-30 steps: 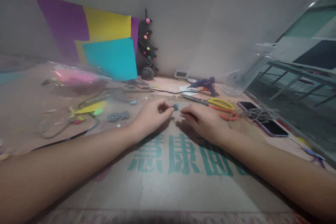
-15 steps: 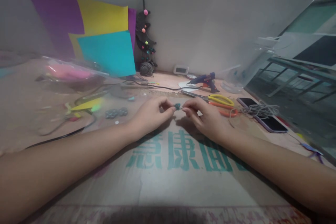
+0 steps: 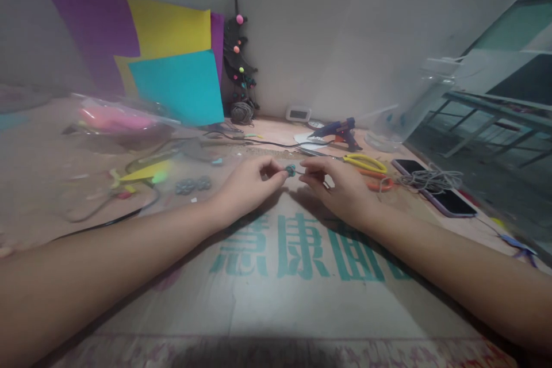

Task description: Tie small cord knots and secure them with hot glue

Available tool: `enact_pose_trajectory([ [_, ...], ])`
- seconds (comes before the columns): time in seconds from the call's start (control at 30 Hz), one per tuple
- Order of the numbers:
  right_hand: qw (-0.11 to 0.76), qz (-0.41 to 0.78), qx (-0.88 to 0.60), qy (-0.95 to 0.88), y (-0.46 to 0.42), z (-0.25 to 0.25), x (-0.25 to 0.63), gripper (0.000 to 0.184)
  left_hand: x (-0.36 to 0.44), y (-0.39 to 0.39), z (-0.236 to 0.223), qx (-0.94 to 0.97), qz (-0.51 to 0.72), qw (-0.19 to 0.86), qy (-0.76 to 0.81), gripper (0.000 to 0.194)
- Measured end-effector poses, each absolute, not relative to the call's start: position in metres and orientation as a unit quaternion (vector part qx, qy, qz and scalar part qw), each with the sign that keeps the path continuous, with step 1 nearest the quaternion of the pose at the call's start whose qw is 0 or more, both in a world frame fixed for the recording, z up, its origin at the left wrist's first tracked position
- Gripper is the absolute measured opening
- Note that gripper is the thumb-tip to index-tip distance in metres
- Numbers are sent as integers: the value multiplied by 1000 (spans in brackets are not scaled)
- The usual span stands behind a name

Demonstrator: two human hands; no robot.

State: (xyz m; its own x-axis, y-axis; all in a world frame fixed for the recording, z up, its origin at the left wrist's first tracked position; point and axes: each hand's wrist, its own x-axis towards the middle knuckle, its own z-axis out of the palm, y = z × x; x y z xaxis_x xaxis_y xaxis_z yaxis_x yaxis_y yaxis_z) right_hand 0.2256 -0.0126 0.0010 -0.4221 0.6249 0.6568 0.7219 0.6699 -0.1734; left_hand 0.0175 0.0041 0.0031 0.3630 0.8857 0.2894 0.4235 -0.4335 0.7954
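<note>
My left hand (image 3: pixel 250 187) pinches a small teal-and-grey piece (image 3: pixel 290 171) between thumb and forefinger, above the middle of the board. Its exact shape is too small to make out. Close by on the right, my right hand (image 3: pixel 340 187) has its fingers curled around a thin grey cord (image 3: pixel 302 172) that reaches toward the piece. Where the cord runs inside the fingers is mostly hidden. Left of my left hand lie grey flower-shaped pieces (image 3: pixel 192 185) on the work surface.
Scissors with yellow and orange handles (image 3: pixel 366 164) lie beyond my right hand, near a blue glue gun (image 3: pixel 338 129). Further right, a bundle of grey cord (image 3: pixel 431 180) rests on phones (image 3: pixel 452 202). A yellow glue gun (image 3: pixel 144 172) is at left. Coloured sheets (image 3: pixel 176 86) lean behind.
My right hand's fingertips have parted slightly and sit a little further from the small piece, showing the cord. My left hand keeps its pinch, with the piece turned slightly.
</note>
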Motion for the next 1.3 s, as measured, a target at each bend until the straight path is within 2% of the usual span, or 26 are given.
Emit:
enact_pose_trajectory([
  [0.13,336,-121,-380,-853,-8,4,231,15,17,4,3,766,365,309,431,19],
  [0.7,267,-116,-410,-865,-15,5,232,24,18,4,4,767,359,315,428,17],
  [0.9,290,-136,-418,-850,-13,4,231,26,17,5,2,765,363,316,428,19],
  [1.3,269,-154,-426,-850,-12,5,230,24,17,5,2,765,364,317,427,18],
])
